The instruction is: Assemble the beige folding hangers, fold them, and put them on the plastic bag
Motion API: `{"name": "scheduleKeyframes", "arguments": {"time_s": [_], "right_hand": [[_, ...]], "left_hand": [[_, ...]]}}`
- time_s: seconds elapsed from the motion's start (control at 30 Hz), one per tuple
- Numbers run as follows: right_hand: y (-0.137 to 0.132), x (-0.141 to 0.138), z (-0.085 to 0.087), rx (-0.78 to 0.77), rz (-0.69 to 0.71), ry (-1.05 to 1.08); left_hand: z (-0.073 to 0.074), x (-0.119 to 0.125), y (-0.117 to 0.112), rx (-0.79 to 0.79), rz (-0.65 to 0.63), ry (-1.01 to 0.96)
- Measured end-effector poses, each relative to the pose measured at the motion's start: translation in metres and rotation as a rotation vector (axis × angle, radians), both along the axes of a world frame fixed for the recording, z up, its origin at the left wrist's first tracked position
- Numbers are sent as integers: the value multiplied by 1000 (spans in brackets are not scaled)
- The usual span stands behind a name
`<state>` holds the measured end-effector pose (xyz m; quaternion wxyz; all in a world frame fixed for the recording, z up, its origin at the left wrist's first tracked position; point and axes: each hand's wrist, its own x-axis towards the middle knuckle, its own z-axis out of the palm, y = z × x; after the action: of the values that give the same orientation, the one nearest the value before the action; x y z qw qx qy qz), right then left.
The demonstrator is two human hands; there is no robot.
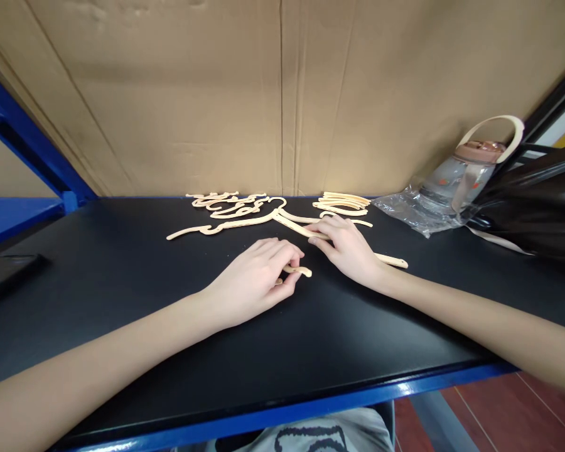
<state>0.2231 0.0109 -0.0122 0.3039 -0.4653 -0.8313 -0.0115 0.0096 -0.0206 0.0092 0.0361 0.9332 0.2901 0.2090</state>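
Observation:
A cream plastic clothes hanger [247, 221] lies on the black tabletop, its hook pointing toward the cardboard. My right hand [348, 247] is closed around a long cream hanger arm [392, 260], which meets the hanger's middle below the hook. Behind that hand a second cream arm [365, 223] stretches to the right. Nearer to me, my left hand [258, 276] pinches a small curved cream hanger piece [304, 271] above the table. One rounded end sticks out past the fingertips; most of the piece is hidden in the hand.
Several hook-shaped cream pieces [235, 204] lie at the back left, and stacked curved strips [343, 201] at the back right. A water bottle [452, 179], clear plastic wrap [405, 210] and a black bag [541, 201] stand right. A dark flat object [9, 271] lies left. Cardboard [193, 100] walls the back.

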Motion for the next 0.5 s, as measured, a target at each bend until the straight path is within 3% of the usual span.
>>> {"name": "scheduleKeyframes", "arguments": {"time_s": [0.23,0.37,0.5], "right_hand": [[0,1,0,-6,2,-26],[-1,0,1,-17,20,-12],[-2,-1,3,-27,28,-14]], "left_hand": [[4,-4,1,278,141,-108],[0,-9,3,266,171,-191],[-1,-11,5,299,229,-122]]}}
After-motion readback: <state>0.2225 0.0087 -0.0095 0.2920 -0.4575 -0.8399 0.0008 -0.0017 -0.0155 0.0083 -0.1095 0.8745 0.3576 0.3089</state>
